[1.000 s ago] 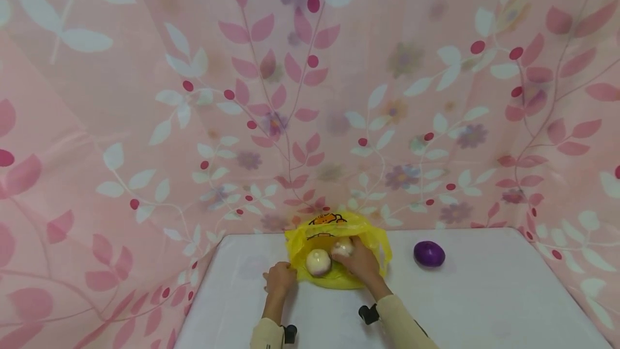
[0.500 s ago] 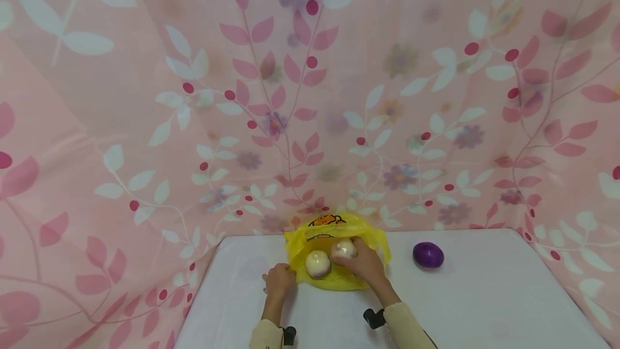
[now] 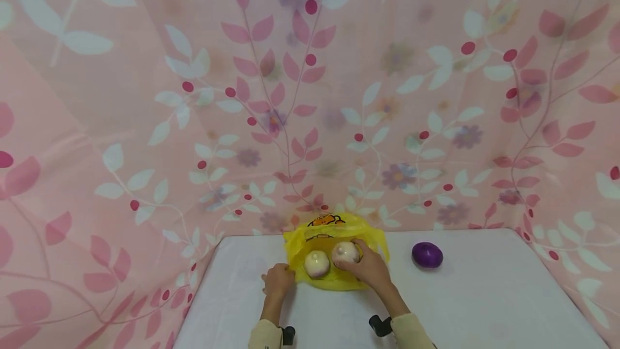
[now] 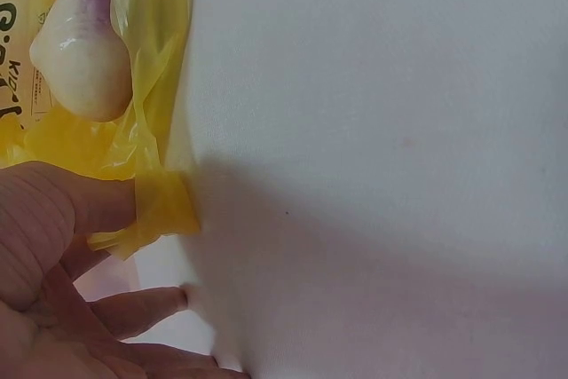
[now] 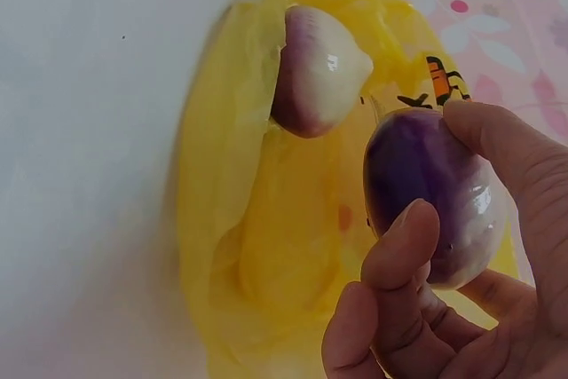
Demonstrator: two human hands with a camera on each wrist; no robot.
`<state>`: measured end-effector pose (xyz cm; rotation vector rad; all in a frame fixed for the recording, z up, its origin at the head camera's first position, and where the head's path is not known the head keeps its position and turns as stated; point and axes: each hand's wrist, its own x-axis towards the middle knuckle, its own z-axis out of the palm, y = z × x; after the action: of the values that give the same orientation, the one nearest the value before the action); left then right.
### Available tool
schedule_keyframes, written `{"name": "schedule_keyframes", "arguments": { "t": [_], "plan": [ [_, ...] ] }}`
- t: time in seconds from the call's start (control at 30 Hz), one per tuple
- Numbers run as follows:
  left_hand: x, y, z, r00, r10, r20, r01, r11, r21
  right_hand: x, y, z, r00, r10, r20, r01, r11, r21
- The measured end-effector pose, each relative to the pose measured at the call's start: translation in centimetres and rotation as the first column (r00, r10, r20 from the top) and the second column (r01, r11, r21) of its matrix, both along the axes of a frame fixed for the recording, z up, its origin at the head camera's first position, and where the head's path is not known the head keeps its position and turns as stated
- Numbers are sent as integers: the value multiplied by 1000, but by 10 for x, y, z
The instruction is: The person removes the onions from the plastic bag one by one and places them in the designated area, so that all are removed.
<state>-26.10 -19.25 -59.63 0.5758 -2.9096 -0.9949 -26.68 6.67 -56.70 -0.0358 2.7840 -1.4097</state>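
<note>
Here, right fingers point(image 5: 399, 250) curled round a purple-white turnip point(image 5: 417, 161), left fingers point(image 4: 140, 310) pinched on the yellow bag point(image 4: 164, 206)

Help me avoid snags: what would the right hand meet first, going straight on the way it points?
Past its held vegetable, the right hand would probably meet the printed back of the yellow bag; the other vegetable lies further left. Depth is unclear.

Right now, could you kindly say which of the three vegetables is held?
The white-and-purple one in the right grip; its lookalike lies in the mouth of the yellow bag, and the purple one sits apart on the table.
</note>
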Motion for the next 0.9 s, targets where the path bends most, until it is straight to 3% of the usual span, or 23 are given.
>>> {"name": "schedule_keyframes", "arguments": {
  "t": [0.9],
  "plan": [
    [1,0,0,1000,-12,-3,12,1000,-5,26,24,27,998,58,-21,-59,998,-35]
  ]
}}
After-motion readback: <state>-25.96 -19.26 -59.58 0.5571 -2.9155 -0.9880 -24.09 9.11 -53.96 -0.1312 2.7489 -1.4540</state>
